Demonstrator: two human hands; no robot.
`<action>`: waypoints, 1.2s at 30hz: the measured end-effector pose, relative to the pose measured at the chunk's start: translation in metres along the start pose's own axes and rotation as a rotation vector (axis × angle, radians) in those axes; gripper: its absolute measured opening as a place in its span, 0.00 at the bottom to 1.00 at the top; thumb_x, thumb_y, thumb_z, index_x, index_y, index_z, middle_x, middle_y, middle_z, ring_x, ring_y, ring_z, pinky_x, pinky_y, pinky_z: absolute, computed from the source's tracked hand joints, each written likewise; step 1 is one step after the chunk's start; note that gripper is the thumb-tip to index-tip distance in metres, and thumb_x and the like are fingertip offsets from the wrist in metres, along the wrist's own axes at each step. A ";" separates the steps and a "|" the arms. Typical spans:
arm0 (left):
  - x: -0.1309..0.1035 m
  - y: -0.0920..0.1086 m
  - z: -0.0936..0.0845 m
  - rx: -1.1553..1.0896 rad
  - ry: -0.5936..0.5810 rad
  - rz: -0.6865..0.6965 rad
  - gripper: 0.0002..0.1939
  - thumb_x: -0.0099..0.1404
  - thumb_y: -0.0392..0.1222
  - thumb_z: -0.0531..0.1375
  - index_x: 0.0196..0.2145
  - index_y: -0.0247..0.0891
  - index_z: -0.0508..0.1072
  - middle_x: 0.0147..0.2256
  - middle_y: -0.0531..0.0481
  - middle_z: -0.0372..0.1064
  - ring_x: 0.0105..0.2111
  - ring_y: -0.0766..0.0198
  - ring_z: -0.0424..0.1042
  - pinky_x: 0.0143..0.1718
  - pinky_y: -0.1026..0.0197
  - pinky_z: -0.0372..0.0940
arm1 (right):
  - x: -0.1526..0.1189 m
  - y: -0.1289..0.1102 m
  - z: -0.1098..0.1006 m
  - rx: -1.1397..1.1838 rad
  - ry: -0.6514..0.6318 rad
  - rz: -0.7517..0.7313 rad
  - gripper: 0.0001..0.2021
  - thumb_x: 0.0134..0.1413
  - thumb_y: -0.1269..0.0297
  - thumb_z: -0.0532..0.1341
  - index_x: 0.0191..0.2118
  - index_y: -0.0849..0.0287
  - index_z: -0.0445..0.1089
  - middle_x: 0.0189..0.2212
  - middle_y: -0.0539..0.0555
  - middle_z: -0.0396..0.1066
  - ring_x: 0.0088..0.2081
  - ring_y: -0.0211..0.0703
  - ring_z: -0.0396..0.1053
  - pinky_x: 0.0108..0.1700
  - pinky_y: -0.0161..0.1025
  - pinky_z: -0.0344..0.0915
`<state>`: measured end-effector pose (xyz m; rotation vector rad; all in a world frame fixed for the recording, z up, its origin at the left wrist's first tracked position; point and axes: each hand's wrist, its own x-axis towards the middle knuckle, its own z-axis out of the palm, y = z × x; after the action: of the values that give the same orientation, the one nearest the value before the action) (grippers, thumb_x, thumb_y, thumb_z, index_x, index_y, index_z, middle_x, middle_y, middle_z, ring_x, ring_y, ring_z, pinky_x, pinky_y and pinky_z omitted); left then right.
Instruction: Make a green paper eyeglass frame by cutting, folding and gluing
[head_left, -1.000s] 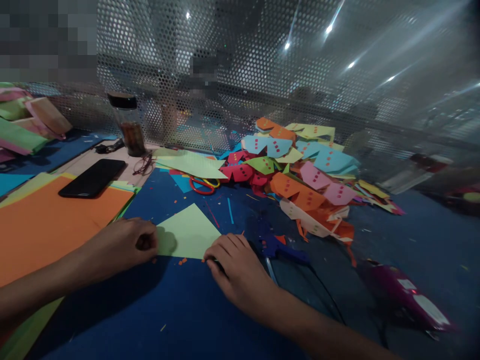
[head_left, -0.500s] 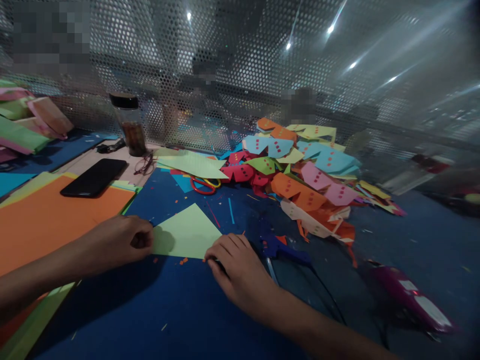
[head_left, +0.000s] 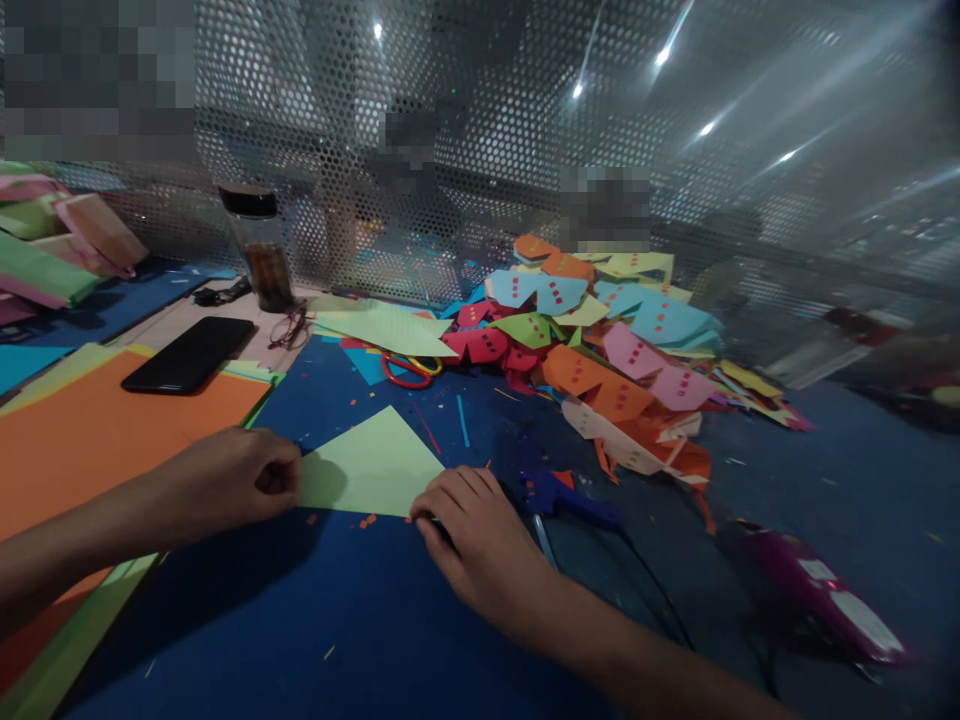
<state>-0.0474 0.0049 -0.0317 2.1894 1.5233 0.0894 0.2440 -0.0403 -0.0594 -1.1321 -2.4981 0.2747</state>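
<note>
A pale green sheet of paper (head_left: 375, 465), its top edge coming to a point, lies on the blue tabletop (head_left: 300, 640) between my hands. My left hand (head_left: 251, 475) is closed in a loose curl at the paper's left end, covering that corner. Whether its fingers grip anything is hidden. At the right corner, my right hand (head_left: 476, 540) has its bent fingers and thumb closed on the paper's edge. Just beyond that hand rests a blue glue gun (head_left: 570, 498). Small orange scraps (head_left: 366, 521) lie along the paper's near edge.
Orange sheets (head_left: 97, 430) with a black phone (head_left: 189, 355) are at left. Behind stand a lidded bottle (head_left: 264, 250) and red-and-yellow-handled scissors (head_left: 409, 372). Folded, dotted paper shapes (head_left: 600, 375) pile up at back right. A magenta device (head_left: 821, 590) lies at right, before a perforated metal screen (head_left: 465, 190).
My left hand has shifted slightly to the left, uncovering a little more of the green paper. The right hand and the paper look the same.
</note>
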 end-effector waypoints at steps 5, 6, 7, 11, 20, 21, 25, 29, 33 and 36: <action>0.001 -0.007 0.000 -0.007 -0.011 -0.002 0.06 0.55 0.43 0.59 0.24 0.41 0.74 0.24 0.51 0.74 0.25 0.60 0.71 0.26 0.62 0.55 | 0.000 -0.001 -0.001 0.011 -0.011 0.005 0.04 0.65 0.72 0.58 0.41 0.57 0.69 0.40 0.53 0.72 0.43 0.45 0.66 0.47 0.44 0.56; 0.001 -0.008 0.000 0.001 -0.010 -0.004 0.06 0.55 0.43 0.59 0.24 0.42 0.74 0.24 0.51 0.74 0.25 0.60 0.71 0.26 0.61 0.55 | 0.000 -0.001 -0.001 0.009 -0.014 0.007 0.04 0.65 0.72 0.58 0.41 0.57 0.69 0.40 0.53 0.72 0.43 0.46 0.66 0.47 0.44 0.56; 0.001 -0.010 0.000 0.008 -0.011 -0.007 0.07 0.55 0.43 0.58 0.23 0.42 0.74 0.24 0.51 0.74 0.25 0.60 0.71 0.25 0.61 0.55 | 0.000 -0.001 -0.001 0.006 -0.014 0.009 0.04 0.65 0.72 0.58 0.41 0.57 0.69 0.40 0.53 0.72 0.43 0.46 0.66 0.47 0.44 0.56; 0.001 -0.011 -0.001 -0.015 -0.034 -0.005 0.07 0.55 0.43 0.58 0.22 0.42 0.72 0.23 0.51 0.73 0.24 0.60 0.71 0.25 0.62 0.55 | -0.001 0.000 0.000 -0.007 -0.007 0.007 0.05 0.65 0.71 0.58 0.41 0.57 0.70 0.40 0.53 0.72 0.43 0.45 0.66 0.47 0.44 0.57; -0.002 -0.005 -0.010 0.009 -0.073 0.018 0.08 0.58 0.40 0.56 0.27 0.39 0.74 0.26 0.51 0.74 0.27 0.61 0.70 0.30 0.63 0.56 | -0.001 0.000 0.000 -0.003 -0.005 0.009 0.04 0.65 0.72 0.58 0.41 0.57 0.70 0.40 0.52 0.72 0.43 0.45 0.66 0.49 0.45 0.56; -0.003 -0.005 -0.010 0.010 -0.070 0.020 0.08 0.59 0.41 0.56 0.28 0.39 0.74 0.27 0.51 0.74 0.28 0.61 0.70 0.30 0.62 0.56 | -0.001 0.000 0.000 -0.001 -0.007 0.012 0.04 0.65 0.72 0.59 0.41 0.57 0.70 0.40 0.52 0.72 0.43 0.45 0.66 0.49 0.45 0.56; -0.005 -0.007 -0.010 0.011 -0.085 0.013 0.08 0.60 0.42 0.55 0.28 0.40 0.73 0.27 0.52 0.73 0.28 0.60 0.70 0.30 0.61 0.57 | 0.000 0.000 0.000 0.004 -0.012 0.016 0.04 0.65 0.72 0.58 0.41 0.56 0.69 0.40 0.52 0.72 0.43 0.45 0.66 0.49 0.44 0.56; -0.003 -0.013 -0.009 0.020 -0.107 -0.007 0.08 0.59 0.44 0.56 0.27 0.42 0.73 0.26 0.52 0.73 0.28 0.60 0.71 0.29 0.60 0.57 | 0.000 0.000 0.001 0.008 -0.011 0.016 0.04 0.65 0.72 0.59 0.41 0.56 0.70 0.41 0.52 0.72 0.43 0.45 0.66 0.49 0.45 0.56; -0.002 -0.017 -0.008 -0.004 -0.077 0.009 0.08 0.59 0.44 0.57 0.27 0.43 0.75 0.27 0.51 0.74 0.28 0.60 0.72 0.29 0.59 0.57 | -0.001 0.000 0.001 0.013 -0.002 0.012 0.04 0.65 0.71 0.58 0.41 0.56 0.70 0.40 0.52 0.72 0.43 0.45 0.66 0.48 0.44 0.56; -0.003 -0.019 -0.007 -0.008 -0.058 0.013 0.08 0.58 0.44 0.58 0.26 0.42 0.75 0.25 0.52 0.73 0.27 0.61 0.71 0.28 0.60 0.56 | 0.000 0.000 0.001 0.015 -0.012 0.010 0.04 0.65 0.72 0.58 0.42 0.57 0.69 0.41 0.52 0.72 0.43 0.45 0.66 0.48 0.44 0.56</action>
<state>-0.0668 0.0100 -0.0324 2.1771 1.4749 0.0362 0.2442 -0.0405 -0.0602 -1.1407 -2.4969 0.3041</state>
